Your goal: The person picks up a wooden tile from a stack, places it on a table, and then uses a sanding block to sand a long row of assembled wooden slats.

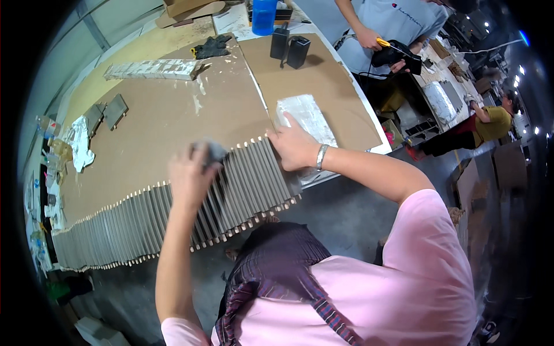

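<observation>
A long row of thin grey metal plates [144, 222] stands on edge along the near side of a brown board table [167, 115], with small wooden pegs sticking out between them. My left hand [190, 176] presses a grey pad [214, 151] onto the tops of the plates. My right hand [294, 147] rests flat at the right end of the row, fingers spread, touching the plates and a white foil-wrapped slab [309, 115] behind them. A silver bracelet sits on my right wrist.
A long whitish block [153, 69], black gloves [212, 46], two black boxes [290, 49] and a blue bottle [264, 14] lie further back. Loose grey plates [107, 112] and crumpled white wrap [81, 144] sit left. A person in grey holds a black tool [395, 55] at right.
</observation>
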`<state>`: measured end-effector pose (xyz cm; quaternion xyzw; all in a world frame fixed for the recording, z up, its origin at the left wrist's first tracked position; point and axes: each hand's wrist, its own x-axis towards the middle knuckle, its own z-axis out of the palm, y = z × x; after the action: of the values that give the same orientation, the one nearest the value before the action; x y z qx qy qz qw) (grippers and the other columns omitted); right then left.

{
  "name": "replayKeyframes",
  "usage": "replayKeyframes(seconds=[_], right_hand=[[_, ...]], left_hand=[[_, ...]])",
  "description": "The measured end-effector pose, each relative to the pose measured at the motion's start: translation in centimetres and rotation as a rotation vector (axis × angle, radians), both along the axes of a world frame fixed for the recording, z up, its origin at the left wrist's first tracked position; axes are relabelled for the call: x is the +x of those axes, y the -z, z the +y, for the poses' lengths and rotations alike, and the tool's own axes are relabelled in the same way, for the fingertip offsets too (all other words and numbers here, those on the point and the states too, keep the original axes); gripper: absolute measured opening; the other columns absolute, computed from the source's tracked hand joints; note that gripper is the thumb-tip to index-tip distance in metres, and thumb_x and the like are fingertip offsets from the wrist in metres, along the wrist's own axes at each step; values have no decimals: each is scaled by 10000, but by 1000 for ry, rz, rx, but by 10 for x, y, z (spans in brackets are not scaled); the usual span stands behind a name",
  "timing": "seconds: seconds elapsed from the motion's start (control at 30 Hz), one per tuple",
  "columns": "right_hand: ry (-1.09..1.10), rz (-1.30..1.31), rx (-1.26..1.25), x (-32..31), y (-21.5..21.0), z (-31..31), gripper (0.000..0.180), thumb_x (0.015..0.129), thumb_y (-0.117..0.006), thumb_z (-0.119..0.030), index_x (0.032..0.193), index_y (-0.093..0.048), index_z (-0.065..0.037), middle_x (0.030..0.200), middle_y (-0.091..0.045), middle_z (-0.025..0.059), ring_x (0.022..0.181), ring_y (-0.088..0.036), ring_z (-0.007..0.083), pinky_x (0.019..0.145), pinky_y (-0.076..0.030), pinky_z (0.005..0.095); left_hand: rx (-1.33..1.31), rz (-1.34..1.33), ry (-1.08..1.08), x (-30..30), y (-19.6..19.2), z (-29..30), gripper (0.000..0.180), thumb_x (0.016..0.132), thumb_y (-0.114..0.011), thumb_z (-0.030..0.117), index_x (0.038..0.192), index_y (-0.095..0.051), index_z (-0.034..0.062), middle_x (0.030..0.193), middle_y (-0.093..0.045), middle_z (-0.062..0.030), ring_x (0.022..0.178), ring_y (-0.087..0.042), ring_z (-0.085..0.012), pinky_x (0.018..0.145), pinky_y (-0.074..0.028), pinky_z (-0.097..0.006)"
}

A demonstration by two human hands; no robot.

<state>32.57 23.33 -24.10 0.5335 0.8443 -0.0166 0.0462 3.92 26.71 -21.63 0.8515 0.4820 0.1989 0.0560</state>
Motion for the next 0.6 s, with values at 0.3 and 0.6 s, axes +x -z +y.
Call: replayKeyframes(seconds=[0.3, 0.6], right_hand=[[46, 2, -47, 0, -2, 1, 719, 635, -618, -161, 1292, -503, 109, 899, -648, 182, 1019, -626, 306, 1188, -160, 522], [171, 539, 163, -14, 12, 29, 452, 767, -507, -32, 1206, -612, -18, 1104, -629, 162, 1107, -548, 337, 1119, -294, 513]], left_hand=[[41, 6, 257, -28, -7, -41, 559, 648, -836, 211, 1180, -668, 173, 1192, -630, -102, 1100, -606, -319, 926, -497, -452], [138, -86, 196, -46, -31, -70, 540, 616, -849, 159, 1122, -666, 113, 1131, -641, -147, 1020, -608, -363, 863, -505, -443]])
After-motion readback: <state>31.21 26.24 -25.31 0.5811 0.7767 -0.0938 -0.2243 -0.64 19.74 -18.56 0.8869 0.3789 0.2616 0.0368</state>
